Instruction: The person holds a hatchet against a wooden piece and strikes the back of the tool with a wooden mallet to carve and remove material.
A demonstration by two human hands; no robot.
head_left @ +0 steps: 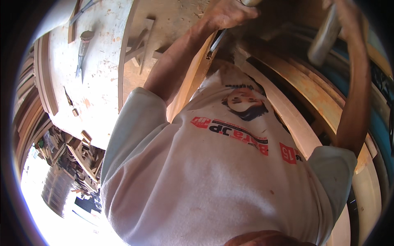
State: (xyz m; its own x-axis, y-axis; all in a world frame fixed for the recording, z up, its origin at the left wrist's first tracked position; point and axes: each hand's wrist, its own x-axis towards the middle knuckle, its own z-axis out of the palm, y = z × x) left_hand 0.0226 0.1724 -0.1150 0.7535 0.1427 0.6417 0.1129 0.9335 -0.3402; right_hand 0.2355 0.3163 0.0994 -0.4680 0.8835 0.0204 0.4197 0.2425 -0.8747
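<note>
My left hand point(232, 15) is closed around a chisel, whose pale handle end point(250, 2) shows above the fist. Below the fist, its steel blade point(218, 41) points down to a small notch in a narrow wooden beam point(201, 67). Raised at the upper right, my right hand point(349, 20) grips a thick wooden mallet point(324, 39), blurred at its edges. The mallet is held apart from the chisel. Part of the right hand is cut off by the frame's top.
On the pale worktop point(104, 65) at left lie a wooden-handled chisel point(83, 45) and another slim tool point(84, 10). Offcuts point(141, 47) rest on the brown surface beyond. Long planks point(295, 110) run along my right side. Scrap wood point(84, 158) is heaped at lower left.
</note>
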